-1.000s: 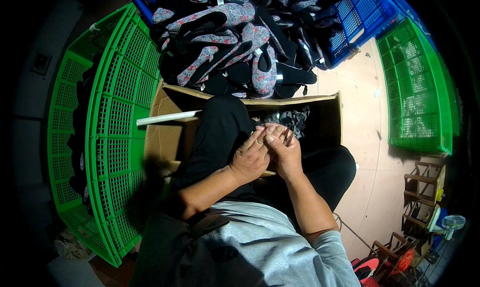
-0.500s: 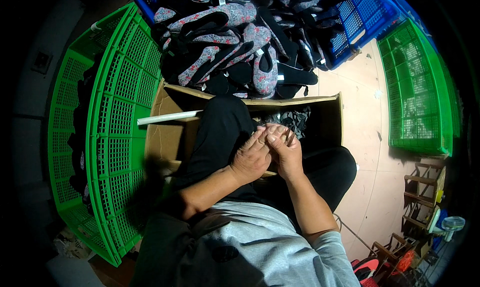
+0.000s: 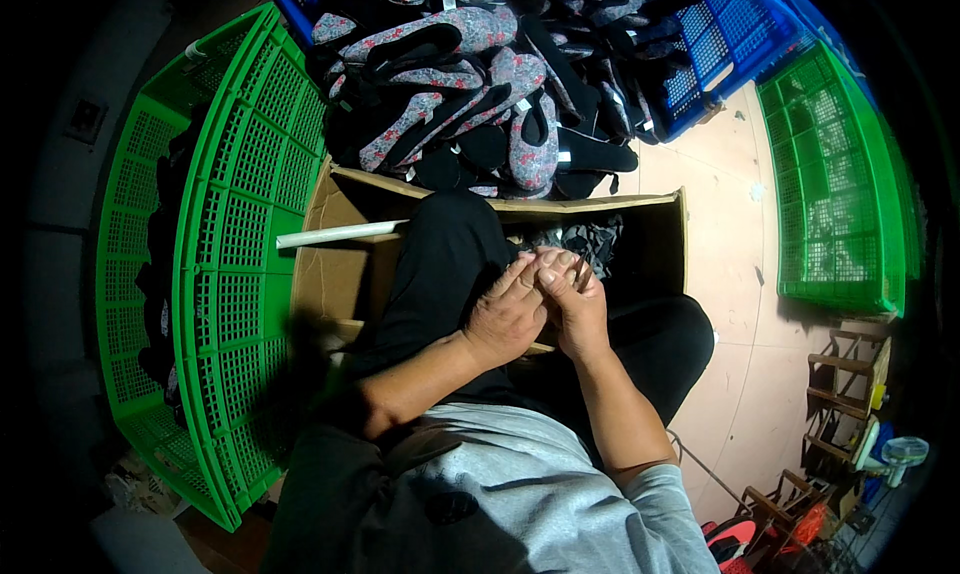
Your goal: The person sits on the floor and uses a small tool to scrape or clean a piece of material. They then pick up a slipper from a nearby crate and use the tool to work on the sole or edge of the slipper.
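Above my lap my left hand point(image 3: 507, 316) and my right hand point(image 3: 578, 309) meet at the fingertips. Both are closed, with fingers pressed together and the right thumb folded over. A thin dark sliver shows by the right fingers, too small to name; whatever the hands pinch is hidden. Just beyond them a cardboard box point(image 3: 684, 236) stands around my knees, with a heap of dark grey scraps point(image 3: 592, 242) inside. Past the box lies a large pile of slippers point(image 3: 533, 146), floral grey and red with black linings and small white tags.
Green plastic crates point(image 3: 232, 274) stand on the left, one holding dark items. Another green crate point(image 3: 835, 179) sits at right on the tiled floor point(image 3: 735, 274). Blue crates point(image 3: 725, 49) flank the slippers. A white tube point(image 3: 340, 235) crosses the box. Wooden racks point(image 3: 840, 379) and a small fan point(image 3: 905, 448) stand lower right.
My hands stay together in nearly the same place, the right fingers shifting slightly. A thin dark sliver now shows more clearly by the right fingers.
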Available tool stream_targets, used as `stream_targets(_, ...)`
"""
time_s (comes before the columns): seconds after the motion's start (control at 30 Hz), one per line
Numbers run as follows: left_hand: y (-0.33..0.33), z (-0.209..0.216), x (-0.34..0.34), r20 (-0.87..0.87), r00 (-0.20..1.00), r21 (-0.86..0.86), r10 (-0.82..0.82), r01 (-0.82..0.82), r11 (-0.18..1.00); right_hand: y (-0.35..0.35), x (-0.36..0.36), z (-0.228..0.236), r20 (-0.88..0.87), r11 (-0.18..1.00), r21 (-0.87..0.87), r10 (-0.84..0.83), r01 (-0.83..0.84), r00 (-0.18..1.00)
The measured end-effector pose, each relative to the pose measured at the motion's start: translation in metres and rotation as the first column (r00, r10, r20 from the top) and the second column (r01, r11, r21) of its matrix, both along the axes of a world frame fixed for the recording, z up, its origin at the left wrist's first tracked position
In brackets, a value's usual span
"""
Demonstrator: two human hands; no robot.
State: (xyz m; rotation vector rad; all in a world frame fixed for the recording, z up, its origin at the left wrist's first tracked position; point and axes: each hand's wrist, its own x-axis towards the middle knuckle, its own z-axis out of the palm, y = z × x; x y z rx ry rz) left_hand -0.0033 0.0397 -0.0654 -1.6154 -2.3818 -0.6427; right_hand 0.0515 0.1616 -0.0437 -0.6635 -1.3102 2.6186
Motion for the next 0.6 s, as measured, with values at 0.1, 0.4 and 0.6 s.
stream_targets(0.1, 0.0, -0.002, 0.0, 0.006, 1.0, 0.005, -0.009, 0.009, 1.0, 0.0, 0.0, 0.001, -0.008, 1.0, -0.017, -0.004, 0.004, 1.0)
stream_targets(0.4, -0.003, 0.001, -0.03, 0.631, 0.771, 0.303, -0.083, -0.147, 0.942, 0.002, 0.002, -0.005, 0.079, 0.999, 0.032, -0.047, 0.044, 0.996)
stream_targets(0.6, -0.005, -0.005, -0.055, 0.661, -0.196, 0.57, -0.724, -0.497, 0.655, 0.0, -0.003, 0.0, 0.004, 0.982, -0.157, -0.106, 0.105, 0.994)
